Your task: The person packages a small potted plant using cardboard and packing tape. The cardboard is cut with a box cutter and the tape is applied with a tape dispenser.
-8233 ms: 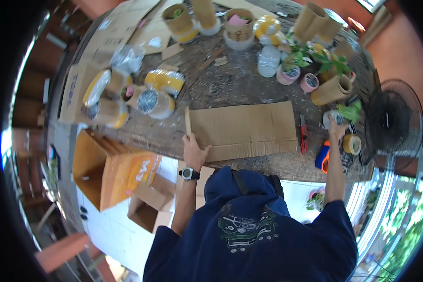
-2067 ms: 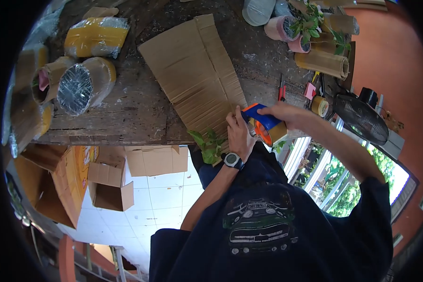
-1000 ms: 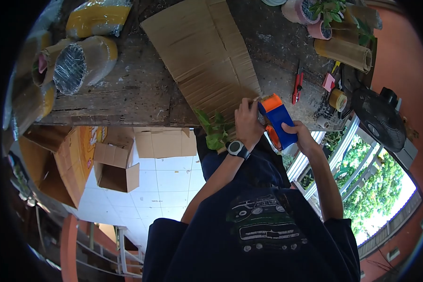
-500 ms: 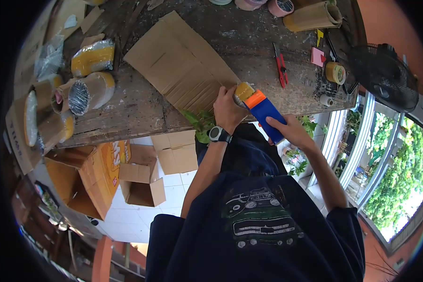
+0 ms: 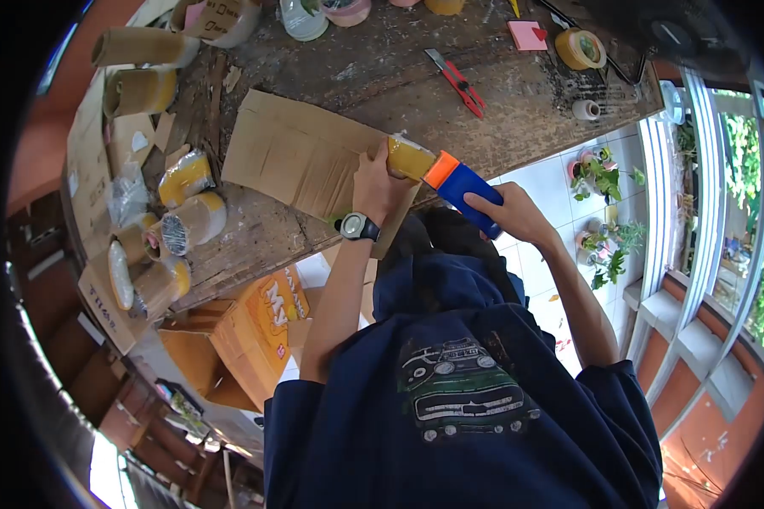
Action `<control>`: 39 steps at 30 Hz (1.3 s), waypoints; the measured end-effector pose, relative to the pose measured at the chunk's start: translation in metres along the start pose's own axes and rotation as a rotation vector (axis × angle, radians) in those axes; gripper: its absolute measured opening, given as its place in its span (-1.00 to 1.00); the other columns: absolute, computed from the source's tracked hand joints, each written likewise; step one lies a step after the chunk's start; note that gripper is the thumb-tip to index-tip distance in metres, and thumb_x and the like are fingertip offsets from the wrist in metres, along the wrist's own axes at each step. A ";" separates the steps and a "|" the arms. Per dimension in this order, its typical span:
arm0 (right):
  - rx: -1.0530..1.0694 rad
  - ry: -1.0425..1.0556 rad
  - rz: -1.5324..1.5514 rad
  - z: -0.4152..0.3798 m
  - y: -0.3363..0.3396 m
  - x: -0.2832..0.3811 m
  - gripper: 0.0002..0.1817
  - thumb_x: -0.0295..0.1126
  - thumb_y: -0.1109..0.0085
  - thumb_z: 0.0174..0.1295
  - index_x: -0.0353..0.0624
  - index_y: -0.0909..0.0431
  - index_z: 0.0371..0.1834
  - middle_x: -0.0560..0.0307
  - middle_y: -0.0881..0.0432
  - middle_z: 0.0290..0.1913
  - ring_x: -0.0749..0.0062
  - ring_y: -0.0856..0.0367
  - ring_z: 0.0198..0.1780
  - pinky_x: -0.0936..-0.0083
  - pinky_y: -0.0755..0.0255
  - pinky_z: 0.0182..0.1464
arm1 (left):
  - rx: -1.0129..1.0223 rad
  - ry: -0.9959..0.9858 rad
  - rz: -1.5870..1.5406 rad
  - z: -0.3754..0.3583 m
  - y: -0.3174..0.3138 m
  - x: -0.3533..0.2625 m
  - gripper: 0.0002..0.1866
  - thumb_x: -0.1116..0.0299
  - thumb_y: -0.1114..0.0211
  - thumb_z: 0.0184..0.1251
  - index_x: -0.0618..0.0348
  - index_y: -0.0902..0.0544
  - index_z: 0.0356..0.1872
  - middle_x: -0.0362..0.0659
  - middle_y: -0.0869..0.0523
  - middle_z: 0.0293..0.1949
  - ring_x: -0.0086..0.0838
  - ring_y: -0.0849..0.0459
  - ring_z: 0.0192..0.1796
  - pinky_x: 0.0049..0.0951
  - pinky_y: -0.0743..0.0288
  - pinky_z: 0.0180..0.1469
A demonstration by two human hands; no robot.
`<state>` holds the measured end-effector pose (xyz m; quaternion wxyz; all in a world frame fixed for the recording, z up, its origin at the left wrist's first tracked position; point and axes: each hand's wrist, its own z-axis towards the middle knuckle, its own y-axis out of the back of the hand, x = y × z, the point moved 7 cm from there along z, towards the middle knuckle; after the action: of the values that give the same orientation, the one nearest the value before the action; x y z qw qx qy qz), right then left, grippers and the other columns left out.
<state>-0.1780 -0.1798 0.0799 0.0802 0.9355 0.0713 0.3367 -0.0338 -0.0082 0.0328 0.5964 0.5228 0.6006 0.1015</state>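
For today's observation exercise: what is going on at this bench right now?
A person at a rough wooden table holds a blue and orange tape dispenser in the right hand, its tape roll against a flat cardboard sheet. The left hand presses the cardboard beside the roll. A red cutter lies farther back.

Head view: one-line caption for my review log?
Right hand holds tape dispenser against cardboard sheet; left hand steadies it.
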 end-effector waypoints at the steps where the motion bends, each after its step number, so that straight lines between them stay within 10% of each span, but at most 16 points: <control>1: 0.001 0.017 -0.012 0.004 0.001 -0.006 -0.39 0.12 -0.20 0.34 -0.37 -0.66 -0.39 0.04 -0.68 -0.60 0.39 -0.74 -0.53 0.50 -0.58 -0.41 | 0.023 0.020 0.025 0.005 -0.002 0.004 -0.01 0.06 -0.60 -0.02 0.21 -0.32 0.45 0.39 -0.54 0.06 0.26 -0.66 -0.01 0.01 -0.61 0.01; 11: 0.061 0.063 0.143 0.025 -0.004 -0.045 -0.41 0.09 -0.24 0.32 -0.40 -0.67 -0.25 0.08 -0.66 -0.57 0.44 -0.68 -0.59 0.56 -0.56 -0.51 | 0.227 -0.027 0.304 0.005 -0.019 -0.005 0.04 0.33 -0.37 0.29 0.07 0.21 0.60 0.47 -0.40 0.19 0.29 -0.68 -0.02 0.03 -0.63 0.01; 17: -0.003 0.137 0.045 0.036 0.000 -0.039 -0.37 0.09 -0.31 0.24 -0.47 -0.67 -0.39 -0.05 -0.67 -0.58 0.29 -0.72 -0.57 0.42 -0.63 -0.40 | 0.300 -0.112 0.314 0.004 -0.023 -0.011 -0.03 0.44 -0.34 0.27 -0.40 0.03 0.60 0.44 -0.22 0.31 0.31 -0.67 -0.04 0.05 -0.62 0.05; 26: 0.127 0.142 0.147 0.040 0.006 -0.031 -0.44 0.01 -0.31 0.26 -0.46 -0.67 -0.36 -0.04 -0.69 -0.55 0.35 -0.72 -0.59 0.50 -0.61 -0.58 | 0.269 -0.147 0.262 -0.004 -0.019 -0.019 -0.04 0.63 -0.20 0.22 -0.43 -0.05 0.59 0.37 -0.17 0.40 0.36 -0.59 0.11 0.04 -0.62 0.08; 39: 0.062 0.215 0.143 0.015 0.005 -0.039 -0.38 0.06 -0.20 0.29 -0.44 -0.68 -0.50 -0.06 -0.72 -0.58 0.29 -0.76 -0.52 0.42 -0.65 -0.27 | -0.001 -0.380 0.075 -0.020 -0.028 -0.023 -0.42 0.48 -0.28 0.28 -0.28 -0.52 0.32 0.26 -0.04 0.55 0.27 -0.47 0.32 -0.04 -0.55 0.23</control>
<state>-0.1978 -0.1935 0.0449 0.0187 0.8987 0.0229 0.4376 -0.0707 -0.0277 0.0310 0.6949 0.5544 0.4574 0.0234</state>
